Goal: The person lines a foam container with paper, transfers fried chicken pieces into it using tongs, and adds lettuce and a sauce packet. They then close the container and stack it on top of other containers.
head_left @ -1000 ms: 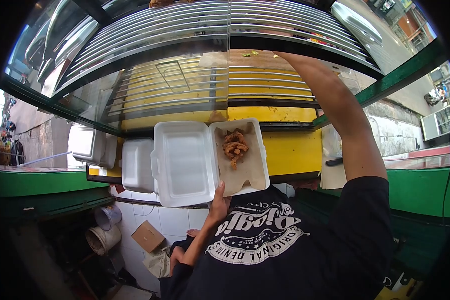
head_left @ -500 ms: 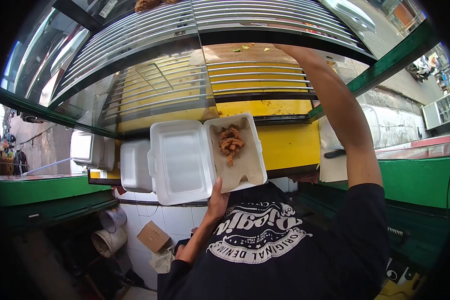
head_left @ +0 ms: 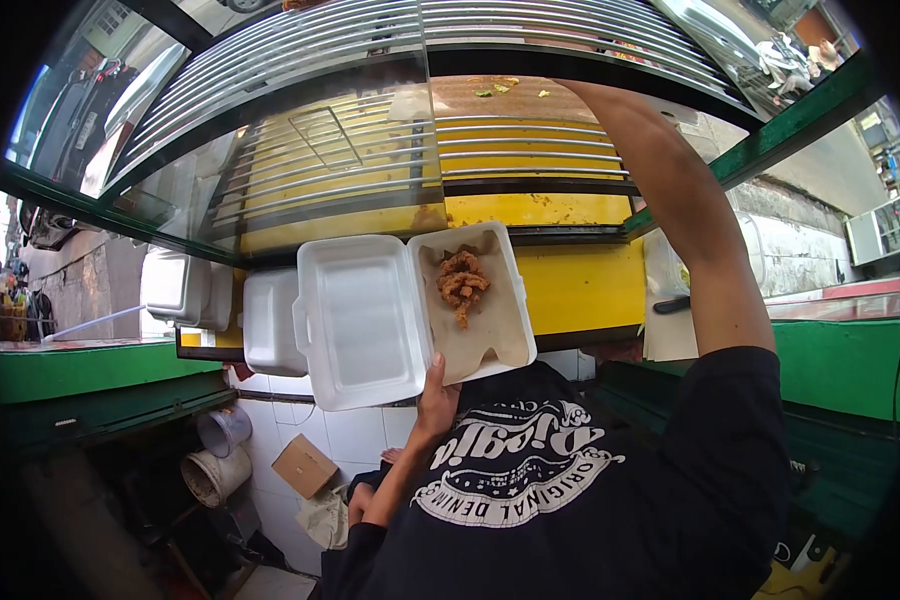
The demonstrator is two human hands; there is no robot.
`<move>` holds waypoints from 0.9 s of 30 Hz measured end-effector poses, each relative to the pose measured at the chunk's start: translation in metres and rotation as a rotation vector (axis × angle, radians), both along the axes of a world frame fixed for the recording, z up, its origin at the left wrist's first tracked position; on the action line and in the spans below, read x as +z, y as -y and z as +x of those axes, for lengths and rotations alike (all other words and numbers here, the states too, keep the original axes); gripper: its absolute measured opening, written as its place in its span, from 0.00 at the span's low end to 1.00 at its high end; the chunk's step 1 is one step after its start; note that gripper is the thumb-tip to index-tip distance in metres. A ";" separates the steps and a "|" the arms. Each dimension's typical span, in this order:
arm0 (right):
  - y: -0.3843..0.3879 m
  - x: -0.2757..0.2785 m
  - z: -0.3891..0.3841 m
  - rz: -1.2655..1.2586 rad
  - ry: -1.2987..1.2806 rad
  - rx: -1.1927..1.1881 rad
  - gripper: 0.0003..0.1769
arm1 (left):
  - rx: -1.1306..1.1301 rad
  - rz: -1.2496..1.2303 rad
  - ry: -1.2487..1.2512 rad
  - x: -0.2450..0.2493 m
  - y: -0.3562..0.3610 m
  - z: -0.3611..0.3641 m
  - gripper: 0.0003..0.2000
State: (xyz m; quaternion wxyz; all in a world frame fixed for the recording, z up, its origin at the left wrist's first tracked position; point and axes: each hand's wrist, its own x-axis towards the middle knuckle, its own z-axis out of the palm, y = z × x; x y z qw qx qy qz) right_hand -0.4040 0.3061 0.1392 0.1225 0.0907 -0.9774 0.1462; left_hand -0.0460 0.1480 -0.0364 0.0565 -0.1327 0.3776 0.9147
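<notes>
My left hand [head_left: 436, 402] is closed on the near edge of an open white foam takeaway box [head_left: 362, 320], thumb over the rim. Brown paper [head_left: 485, 345] lines the right half of the box. Pieces of fried chicken [head_left: 463, 285] lie on that paper; the lid half on the left holds nothing. My right arm [head_left: 670, 180] stretches forward into the display case, over a wooden board [head_left: 530, 97] with small green scraps [head_left: 485, 93]. The case's dark bar and metal rack hide my right hand and its fingers.
Closed foam boxes [head_left: 270, 322] stand left of the open one. The glass display case [head_left: 335, 150] has metal rod shelves [head_left: 530, 145] above a yellow counter [head_left: 582, 290]. A black-handled tool [head_left: 673, 305] lies at right. Buckets [head_left: 215, 475] and a cardboard box [head_left: 305, 466] are below.
The view has shifted slightly. My left hand still holds the foam box in nearly the same place, and my right arm stays stretched into the case.
</notes>
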 end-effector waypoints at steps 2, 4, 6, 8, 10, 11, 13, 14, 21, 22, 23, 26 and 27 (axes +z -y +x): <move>-0.036 -0.003 0.053 0.005 0.003 -0.006 0.27 | -0.018 -0.048 0.012 -0.004 0.002 0.000 0.25; -0.041 0.002 0.049 0.012 0.007 -0.014 0.27 | -0.032 -0.033 0.010 -0.005 0.003 -0.004 0.25; -0.026 0.012 0.025 0.017 0.016 -0.023 0.27 | -0.049 -0.021 0.015 -0.005 0.003 -0.002 0.25; -0.040 0.010 0.037 0.014 0.016 -0.036 0.27 | -0.040 -0.056 0.022 -0.004 0.004 -0.003 0.25; -0.040 0.014 0.046 0.023 0.017 -0.037 0.27 | -0.048 -0.054 0.017 -0.003 0.004 -0.005 0.25; -0.038 0.015 0.052 0.025 0.021 -0.040 0.27 | -0.060 -0.058 0.019 -0.003 0.004 -0.005 0.25; -0.036 0.008 0.045 0.108 0.014 -0.061 0.27 | -0.063 -0.036 0.018 -0.003 0.004 -0.004 0.25; -0.032 0.000 0.036 0.107 0.010 -0.064 0.27 | -0.062 -0.013 0.014 -0.004 0.004 -0.005 0.25; -0.003 -0.003 0.013 0.247 0.115 -0.125 0.29 | -0.017 -0.026 0.027 -0.003 0.002 0.001 0.25; -0.004 -0.001 0.014 0.238 0.109 -0.122 0.29 | -0.016 -0.028 0.024 -0.003 0.001 0.002 0.25; -0.006 0.000 0.014 0.228 0.104 -0.120 0.29 | 0.001 -0.018 0.010 -0.002 0.000 0.002 0.25; -0.011 -0.001 0.020 0.209 0.104 -0.107 0.29 | 0.029 0.007 0.004 -0.003 -0.001 0.006 0.25; -0.013 -0.001 0.022 0.201 0.103 -0.104 0.29 | 0.035 0.018 0.002 -0.004 -0.001 0.006 0.24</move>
